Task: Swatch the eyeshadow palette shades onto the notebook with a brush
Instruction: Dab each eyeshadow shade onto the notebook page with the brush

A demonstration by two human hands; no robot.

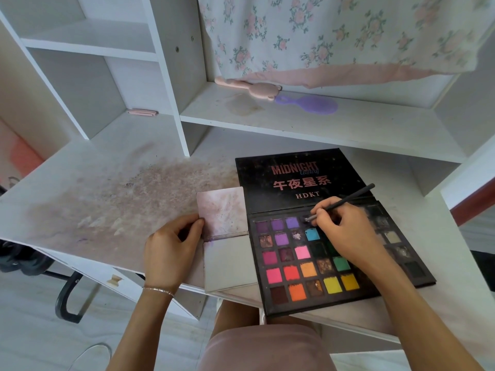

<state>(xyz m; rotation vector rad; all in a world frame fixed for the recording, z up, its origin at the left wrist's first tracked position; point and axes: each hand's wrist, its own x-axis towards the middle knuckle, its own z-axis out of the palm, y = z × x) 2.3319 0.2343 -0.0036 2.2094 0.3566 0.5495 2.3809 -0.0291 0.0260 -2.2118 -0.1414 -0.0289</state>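
A black eyeshadow palette [300, 263] lies open on the desk, its lid flat behind it and several bright pans showing. My right hand [345, 236] pinches a thin black brush [345, 200], whose tip sits in a dark pan in the palette's top row. A small open notebook [225, 236] lies just left of the palette, its upper page smeared pink and purple and its lower page almost blank. My left hand [171, 250] holds the notebook's left edge with thumb and fingers.
The white desk [107, 188] is stained with pinkish powder left of the notebook. A shelf behind holds a purple hairbrush [310, 104] and a pink comb [246, 87] under a floral cloth [334, 36]. A chair base [64, 290] stands below left.
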